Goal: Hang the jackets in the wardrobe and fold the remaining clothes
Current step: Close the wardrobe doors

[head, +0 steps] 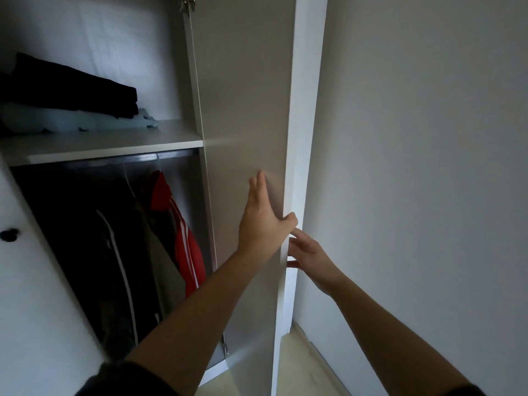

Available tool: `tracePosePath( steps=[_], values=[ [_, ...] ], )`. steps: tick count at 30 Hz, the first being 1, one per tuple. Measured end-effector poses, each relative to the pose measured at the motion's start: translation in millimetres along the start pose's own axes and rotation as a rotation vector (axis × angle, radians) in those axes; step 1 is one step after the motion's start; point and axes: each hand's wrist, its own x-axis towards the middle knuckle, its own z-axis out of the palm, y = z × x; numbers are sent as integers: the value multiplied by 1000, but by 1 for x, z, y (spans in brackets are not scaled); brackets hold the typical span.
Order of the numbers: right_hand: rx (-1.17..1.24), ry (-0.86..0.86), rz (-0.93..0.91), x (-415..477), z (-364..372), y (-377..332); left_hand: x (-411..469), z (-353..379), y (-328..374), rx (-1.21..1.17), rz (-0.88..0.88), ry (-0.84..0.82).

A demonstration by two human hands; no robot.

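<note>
The wardrobe stands open. The left hand lies flat, fingers straight, on the inner face of the right door, with its thumb at the door's free edge. The right hand is just beside it on the outer side, fingers spread and touching that edge. The hands are apart and neither grips anything.

I count three jackets on the one rail, though the dark makes this unsure: a red jacket at the right end, a grey jacket beside it and a black jacket further left. On the one shelf, towards its left end, is one stack of folded black clothes on a pale blue piece. There are two doors, and the left door has one knob.

If the right door swings shut, the red jacket near the hinge side could catch in it. The thumb over the edge could be pinched, and the wall is near if the door swings wider.
</note>
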Motion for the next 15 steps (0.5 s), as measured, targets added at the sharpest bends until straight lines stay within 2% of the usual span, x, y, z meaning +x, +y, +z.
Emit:
tracePosePath(
  steps=[4,7,15],
  values=[
    [-39,-106,9,9,14,-8,-10,-33,-17,-112,-42,-40],
    [-89,-152,-10,23,43,-12,-26,-75,-41,-201,28,-52],
    [-259,-231,-217,73,198,-17,-54,-206,-135,-161,-1,161]
  ],
)
